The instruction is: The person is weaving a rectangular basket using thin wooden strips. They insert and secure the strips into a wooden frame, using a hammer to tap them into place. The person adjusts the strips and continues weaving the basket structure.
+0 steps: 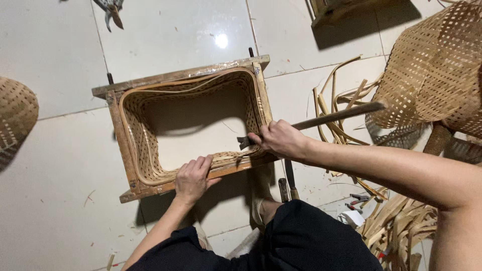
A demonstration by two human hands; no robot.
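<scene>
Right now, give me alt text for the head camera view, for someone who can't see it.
Seen from above, a person's left hand presses the near rim of a woven basket set inside a rectangular wooden frame on a white tiled floor. The right hand grips a long-handled tool at the rim. Bamboo strips and another woven basket lie to the right.

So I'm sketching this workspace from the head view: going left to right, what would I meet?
Woven basket at the left edge → wooden frame with woven lining → left hand → right hand gripping a long-handled tool → large woven basket.
</scene>
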